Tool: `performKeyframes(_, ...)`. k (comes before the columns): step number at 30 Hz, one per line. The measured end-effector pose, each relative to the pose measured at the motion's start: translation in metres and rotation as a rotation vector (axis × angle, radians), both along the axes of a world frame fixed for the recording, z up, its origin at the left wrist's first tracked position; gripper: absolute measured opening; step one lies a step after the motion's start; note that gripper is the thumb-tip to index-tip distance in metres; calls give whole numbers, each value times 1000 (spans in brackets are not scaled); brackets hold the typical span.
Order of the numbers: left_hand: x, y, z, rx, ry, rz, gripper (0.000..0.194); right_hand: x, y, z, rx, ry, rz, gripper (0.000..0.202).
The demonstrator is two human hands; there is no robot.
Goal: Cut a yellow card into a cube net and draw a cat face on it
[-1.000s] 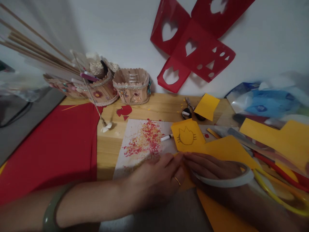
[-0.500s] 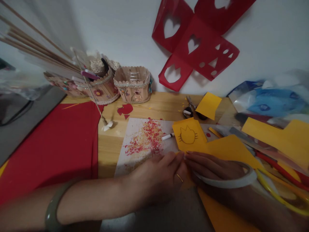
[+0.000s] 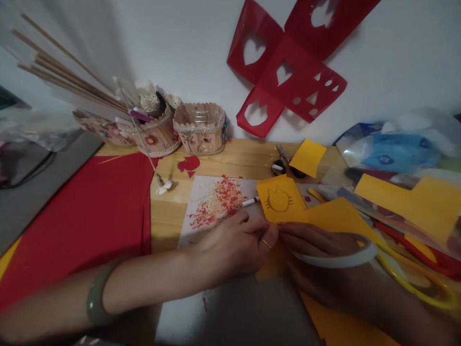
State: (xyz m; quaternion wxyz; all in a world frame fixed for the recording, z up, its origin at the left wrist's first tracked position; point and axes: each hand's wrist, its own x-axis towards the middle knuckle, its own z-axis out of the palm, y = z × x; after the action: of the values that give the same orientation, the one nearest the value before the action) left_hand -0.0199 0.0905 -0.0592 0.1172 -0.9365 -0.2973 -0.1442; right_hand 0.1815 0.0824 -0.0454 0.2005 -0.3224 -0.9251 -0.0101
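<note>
A yellow card cutout [image 3: 334,216] with a pencilled cat head, ears and whiskers lies in front of me, its square flaps spreading right and down. My left hand [image 3: 241,242], wearing a gold ring and a green bangle, is closed, thumb and fingers pinching the card's near flap. Opposite it, my right hand [image 3: 317,247] has its fingers pressed together on the same card, fingertips meeting the left ones. A white tape roll [image 3: 338,259] hangs around my right hand. What lies between the fingertips is too small to make out.
Red card [image 3: 86,216] covers the left. Behind stand decorated stick baskets [image 3: 200,129], scissors [image 3: 283,156] and a marker [image 3: 250,202]. Confetti-like scraps [image 3: 223,202] lie on a pale board. Red cutout card [image 3: 291,67] hangs on the wall. A yellow ring [image 3: 421,293] is at right.
The view has shifted slightly. My left wrist has come a little higher and further right, and the left knuckles have turned. Both hands stay at the yellow card.
</note>
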Motion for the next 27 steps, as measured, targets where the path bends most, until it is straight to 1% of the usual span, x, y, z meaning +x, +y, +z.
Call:
performKeyframes(4, 0, 1, -1, 87, -71, -30, 33, 1, -5, 10, 63, 42, -32, 19)
performKeyframes(7, 0, 2, -1, 75, -41, -31, 29, 2, -11, 9, 142, 36, -40, 18)
performKeyframes(9, 0, 2, -1, 52, -14, -26, 28, 4, -16, 8, 163, 31, -55, 18)
performKeyframes(13, 0, 1, -2, 63, -21, -27, 27, 13, -28, 4, 112, -10, -56, 19)
performKeyframes(18, -1, 0, -2, 79, -8, -54, 25, 24, -38, -2, 98, -47, -10, 30)
performKeyframes(21, -2, 0, -1, 66, 20, -77, 26, 24, -39, -4, 102, -34, -3, 29)
performKeyframes(24, -4, 0, 0, 28, 67, -102, 27, 22, -40, -6, 85, 1, -29, 28)
performKeyframes(27, -5, 0, 2, 17, 65, -119, 27, 20, -41, -8, 71, 29, -31, 24)
